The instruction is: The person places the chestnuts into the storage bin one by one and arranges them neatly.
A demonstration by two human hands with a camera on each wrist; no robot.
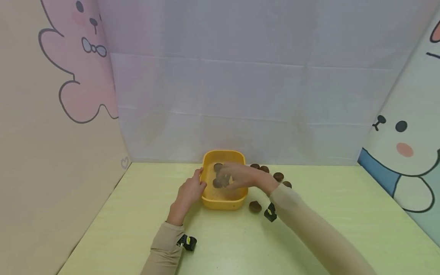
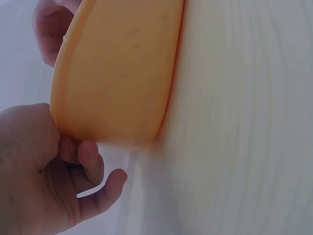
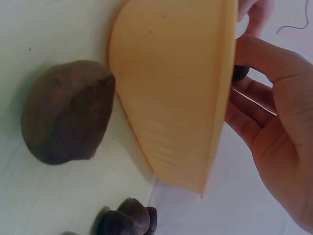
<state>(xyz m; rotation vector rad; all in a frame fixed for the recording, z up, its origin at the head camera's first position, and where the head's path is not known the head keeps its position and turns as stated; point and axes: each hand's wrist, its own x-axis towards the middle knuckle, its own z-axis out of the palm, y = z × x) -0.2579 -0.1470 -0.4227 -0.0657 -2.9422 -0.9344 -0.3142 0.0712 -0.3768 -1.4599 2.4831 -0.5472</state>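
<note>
A yellow plastic basin (image 1: 223, 205) stands on the table near the back wall. My left hand (image 1: 189, 191) grips its left rim; in the left wrist view the fingers curl against the basin's outer wall. Over the basin is my right hand (image 1: 237, 175), blurred, fingers pointing down. Between those fingers in the right wrist view a dark chestnut (image 3: 240, 73) shows above the rim, partly hidden. Inside the basin lie brown chestnuts, one near the back (image 1: 218, 167) and one lower down (image 1: 217, 183); the right hand covers part of this group.
One chestnut (image 1: 255, 207) sits on the pale green table (image 1: 227, 244) just right of the basin. Several more, such as this chestnut (image 1: 278, 177), lie behind the right forearm. A white cloth wall (image 1: 213, 95) rises behind, with printed side walls left and right.
</note>
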